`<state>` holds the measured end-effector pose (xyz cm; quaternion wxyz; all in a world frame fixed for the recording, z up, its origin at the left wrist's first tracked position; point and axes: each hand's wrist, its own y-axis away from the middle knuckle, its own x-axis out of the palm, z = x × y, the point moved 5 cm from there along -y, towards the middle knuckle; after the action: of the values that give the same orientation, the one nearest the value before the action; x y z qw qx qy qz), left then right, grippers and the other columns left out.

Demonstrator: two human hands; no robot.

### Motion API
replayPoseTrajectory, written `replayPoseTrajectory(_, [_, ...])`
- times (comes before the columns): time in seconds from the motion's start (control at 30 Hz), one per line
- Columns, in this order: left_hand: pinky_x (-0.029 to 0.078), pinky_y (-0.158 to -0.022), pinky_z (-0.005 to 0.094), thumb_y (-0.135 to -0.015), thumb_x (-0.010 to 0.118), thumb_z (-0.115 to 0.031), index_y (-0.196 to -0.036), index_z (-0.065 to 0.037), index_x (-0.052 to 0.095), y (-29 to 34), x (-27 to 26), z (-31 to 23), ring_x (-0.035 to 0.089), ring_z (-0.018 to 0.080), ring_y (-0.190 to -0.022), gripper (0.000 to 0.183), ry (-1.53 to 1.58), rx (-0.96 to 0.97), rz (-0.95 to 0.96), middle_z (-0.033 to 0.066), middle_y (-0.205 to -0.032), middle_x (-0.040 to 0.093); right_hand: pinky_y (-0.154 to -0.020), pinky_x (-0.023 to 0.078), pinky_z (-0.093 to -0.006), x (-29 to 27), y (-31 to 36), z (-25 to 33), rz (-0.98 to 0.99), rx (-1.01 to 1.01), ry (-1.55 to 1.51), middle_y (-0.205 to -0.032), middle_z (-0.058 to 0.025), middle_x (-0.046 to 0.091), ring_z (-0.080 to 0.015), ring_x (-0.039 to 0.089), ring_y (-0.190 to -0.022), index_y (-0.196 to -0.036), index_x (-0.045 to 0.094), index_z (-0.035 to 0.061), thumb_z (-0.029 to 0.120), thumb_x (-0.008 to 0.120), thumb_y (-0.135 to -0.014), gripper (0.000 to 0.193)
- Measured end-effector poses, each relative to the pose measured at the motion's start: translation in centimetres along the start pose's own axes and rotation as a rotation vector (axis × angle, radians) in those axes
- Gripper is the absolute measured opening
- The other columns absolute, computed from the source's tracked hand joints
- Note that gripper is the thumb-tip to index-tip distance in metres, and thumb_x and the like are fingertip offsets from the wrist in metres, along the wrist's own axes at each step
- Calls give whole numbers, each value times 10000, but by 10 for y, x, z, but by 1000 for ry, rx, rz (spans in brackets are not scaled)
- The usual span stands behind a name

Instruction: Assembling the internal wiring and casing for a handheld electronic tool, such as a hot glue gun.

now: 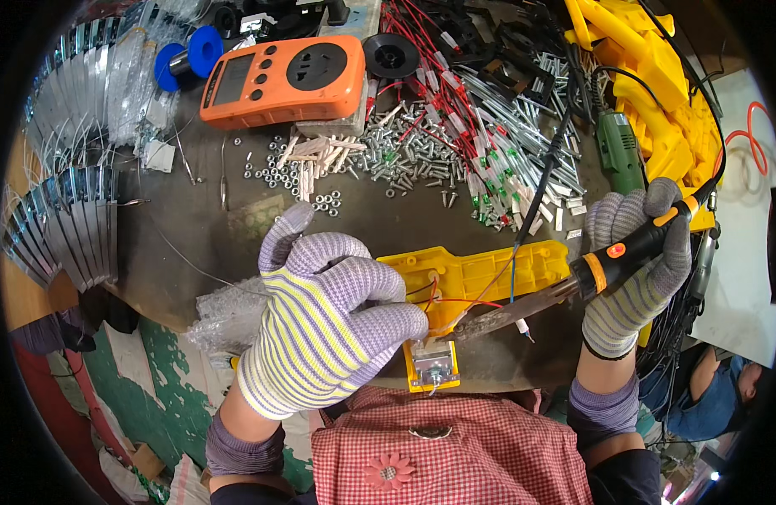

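My gloved right hand (643, 257) holds a black-and-orange soldering iron (592, 274) angled at the near edge of a yellow casing (506, 268), my left hand (325, 311) at its left end, loose screws (409, 156) heaped beyond.

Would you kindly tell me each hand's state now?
Left hand: partly curled by the yellow casing; grip unclear.
Right hand: closed around the black-and-orange soldering iron.

Even light covered the tabletop (388, 225); a small white light (714, 476) glared lower right; fisheye distortion bent the margins
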<state>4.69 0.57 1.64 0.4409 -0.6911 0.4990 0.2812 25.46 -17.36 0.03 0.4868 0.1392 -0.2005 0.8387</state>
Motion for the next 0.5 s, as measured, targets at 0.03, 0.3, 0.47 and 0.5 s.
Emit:
replayPoseTrajectory(0.03, [345, -997, 480, -701, 707, -298, -809, -254, 746, 0, 2, 1, 547, 234, -887, 124, 20, 3, -9, -64, -827, 611, -477, 339, -267, -1, 0, 0, -5, 3, 11, -589, 11, 442, -116, 407, -494, -1032, 488, 106, 444, 574, -999, 350])
replayPoseTrajectory(0.3, [385, -902, 465, -684, 712, -276, -814, -252, 745, 0, -2, 0, 550, 236, -870, 137, 36, 1, -6, -65, -826, 611, -491, 320, -265, 4, 0, 1, 64, 5, -4, -595, 24, 435, -102, 392, -512, -1032, 491, 104, 435, 575, -1002, 342])
replayPoseTrajectory(0.47, [341, -1015, 526, -688, 711, -250, -808, -280, 724, 2, -2, 0, 554, 238, -886, 125, 4, 13, -17, -60, -832, 610, -493, 323, -269, 3, -1, 2, 24, -11, -18, -606, 12, 441, -102, 385, -525, -1027, 496, 98, 405, 579, -1006, 319])
replayPoseTrajectory(0.5, [341, -1015, 526, -688, 711, -250, -808, -280, 724, 2, -2, -1, 554, 238, -886, 125, -2, 15, -19, -60, -832, 610, -493, 323, -269, 5, 0, 3, 26, -15, -23, -606, 12, 441, -102, 385, -525, -1027, 496, 98, 405, 579, -1006, 319])
